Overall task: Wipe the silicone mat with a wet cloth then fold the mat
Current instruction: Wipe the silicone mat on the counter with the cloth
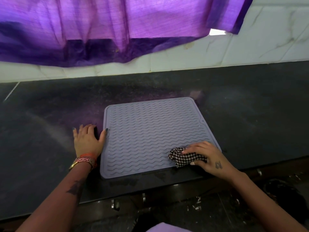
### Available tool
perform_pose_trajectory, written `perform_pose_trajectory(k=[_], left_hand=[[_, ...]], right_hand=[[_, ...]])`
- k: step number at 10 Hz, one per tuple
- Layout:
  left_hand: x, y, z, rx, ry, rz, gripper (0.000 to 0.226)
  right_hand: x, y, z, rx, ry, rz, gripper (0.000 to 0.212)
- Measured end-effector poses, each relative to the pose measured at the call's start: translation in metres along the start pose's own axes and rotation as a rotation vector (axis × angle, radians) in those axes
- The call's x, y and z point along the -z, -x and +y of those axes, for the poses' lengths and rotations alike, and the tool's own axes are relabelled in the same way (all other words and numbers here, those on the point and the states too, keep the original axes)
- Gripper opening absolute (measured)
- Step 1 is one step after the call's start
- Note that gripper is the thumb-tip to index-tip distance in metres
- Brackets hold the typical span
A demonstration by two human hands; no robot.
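Head view: the grey mat point(150, 134) lies flat on the dark counter point(50, 106), near its front edge. At the mat's four o'clock corner the right hand point(209, 156) grips a bunched checked cloth point(185, 156) against the ridges. At nine o'clock the left hand point(87, 139) rests flat on the counter, fingers spread, thumb touching the mat's edge. A purple curtain point(117, 30) hangs at twelve o'clock.

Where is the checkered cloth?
The crumpled black-and-white checkered cloth lies on the grey ribbed silicone mat's near right corner, under the right hand.
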State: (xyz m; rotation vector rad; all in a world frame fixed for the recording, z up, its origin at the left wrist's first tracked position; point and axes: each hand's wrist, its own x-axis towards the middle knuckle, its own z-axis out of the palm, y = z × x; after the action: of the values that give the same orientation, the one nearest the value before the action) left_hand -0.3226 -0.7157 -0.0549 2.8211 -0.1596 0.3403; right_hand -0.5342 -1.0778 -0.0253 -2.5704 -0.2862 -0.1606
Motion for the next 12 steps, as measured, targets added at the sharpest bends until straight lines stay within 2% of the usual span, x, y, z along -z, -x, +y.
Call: perform_pose_trajectory(k=[1,2,3,4,5,6,8,10,11,12], left_hand=[[0.001,0.001,0.0,0.004,0.002,-0.001,0.068],[0.001,0.001,0.002,0.0,0.008,0.013,0.068],[0.0,0.001,0.001,0.0,0.009,0.012,0.068],[-0.001,0.001,0.001,-0.002,0.002,0.018,0.07],[-0.001,0.001,0.001,-0.001,-0.004,0.015,0.07],[-0.002,0.0,0.0,0.001,-0.011,0.009,0.069],[-0.002,0.0,0.0,0.004,-0.005,0.012,0.066],[-0.005,-0.001,-0.002,0.002,-0.007,0.024,0.063],[-0.006,-0.002,-0.002,0.008,-0.013,0.021,0.063],[-0.006,-0.002,-0.002,0.007,-0.017,0.019,0.063]], right_hand=[[0.001,0.001,0.009,-0.024,0.016,0.106,0.043],[0.0,0.0,0.012,-0.031,0.015,0.089,0.038],[0.011,-0.011,0.023,-0.07,-0.09,0.036,0.041],[0.01,-0.027,0.024,-0.086,-0.051,0.117,0.043],[0.002,-0.039,0.025,-0.115,0.007,0.122,0.037],[0.013,-0.049,0.035,-0.097,-0.016,-0.007,0.039],[0.01,-0.085,0.043,-0.126,0.055,0.099,0.043],[0.023,-0.104,0.058,-0.116,0.034,-0.072,0.045],[0.021,-0.115,0.058,-0.093,0.072,0.057,0.045],[0.007,-0.118,0.059,-0.116,0.131,0.04,0.043]])
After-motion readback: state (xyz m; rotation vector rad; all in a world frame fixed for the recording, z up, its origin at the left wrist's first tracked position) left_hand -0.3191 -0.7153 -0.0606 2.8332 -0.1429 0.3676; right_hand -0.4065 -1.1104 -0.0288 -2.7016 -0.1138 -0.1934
